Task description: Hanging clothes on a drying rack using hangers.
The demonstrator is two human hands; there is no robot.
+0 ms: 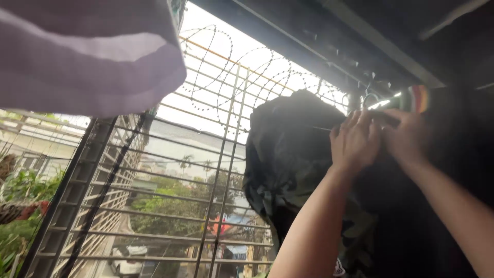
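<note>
A dark camouflage-patterned garment (pixel 288 154) hangs in front of the barred window. Both my arms are raised to its top. My left hand (pixel 355 141) presses on the garment's upper edge with fingers curled over the cloth. My right hand (pixel 406 135) grips the same top edge just to the right, beside a striped, multicoloured hanger end (pixel 418 98). A thin metal hook (pixel 368 95) shows just above my hands. The garment's lower right part is lost in shadow.
A pale lilac cloth (pixel 87 56) hangs at the upper left. Metal window bars (pixel 216 170) with coiled barbed wire (pixel 231 72) fill the middle. A dark ceiling beam (pixel 360 36) runs overhead. Outside are trees, buildings and potted plants (pixel 20 195).
</note>
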